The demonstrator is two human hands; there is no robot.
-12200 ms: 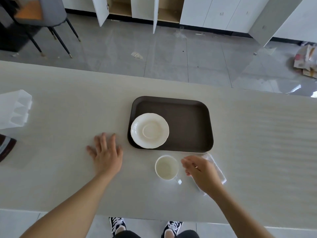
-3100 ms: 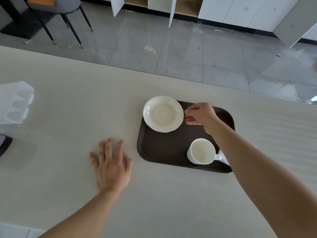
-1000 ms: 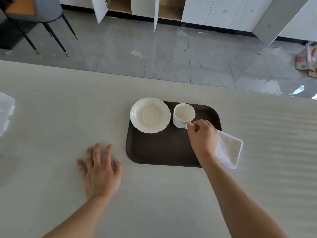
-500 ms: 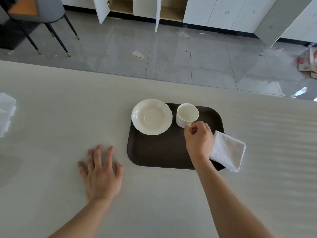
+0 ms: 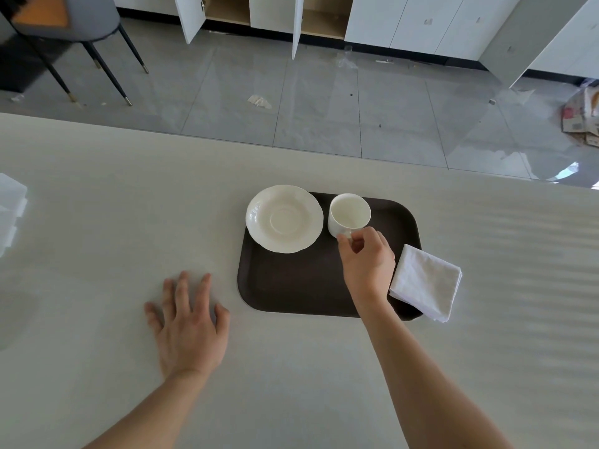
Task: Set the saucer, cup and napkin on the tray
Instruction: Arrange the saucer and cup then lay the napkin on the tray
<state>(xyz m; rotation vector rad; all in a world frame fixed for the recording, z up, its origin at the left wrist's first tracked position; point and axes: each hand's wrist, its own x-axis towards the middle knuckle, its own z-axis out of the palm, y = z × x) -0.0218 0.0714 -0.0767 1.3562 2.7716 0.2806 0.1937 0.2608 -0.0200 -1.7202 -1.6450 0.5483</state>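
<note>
Nearest item: left hand [image 5: 189, 328], laid palm down on the pale table [image 5: 97, 222], fingers spread and holding nothing, near the tray's left front corner but clear of it. Its bare forearm ran in from the bottom edge of the view.

Right hand [image 5: 368, 262], reaching over the front right part of the tray, thumb and forefinger pinched together at the cup's handle on the near side of the cup; the handle itself was mostly hidden under the fingers, so the grip was judged closed on the cup.

Tray [image 5: 291, 286]: dark brown, rectangular with rounded corners, lying flat on the table ahead of both hands.

Napkin [image 5: 426, 281]: white, folded square, lying across the tray's right front corner, partly on the rim and partly overhanging onto the table, just beside the right wrist.

Cup [image 5: 349, 213]: white, upright, empty, standing on the tray's floor in the far half, just right of the saucer and not on it.

Saucer [image 5: 284, 218]: white with a scalloped edge, empty, at the tray's far left corner, its left and far edges overlapping the tray's rim.

Far left edge of the table: a clear plastic container [image 5: 9, 209], only partly in view.

Beyond the table: grey tiled floor [image 5: 324, 102] with a scrap of paper [image 5: 259, 101]; a chair [image 5: 64, 30] on dark legs at far left; white cabinets [image 5: 405, 21] along the wall, two doors standing open; crumpled cardboard [image 5: 581, 118] at far right.
</note>
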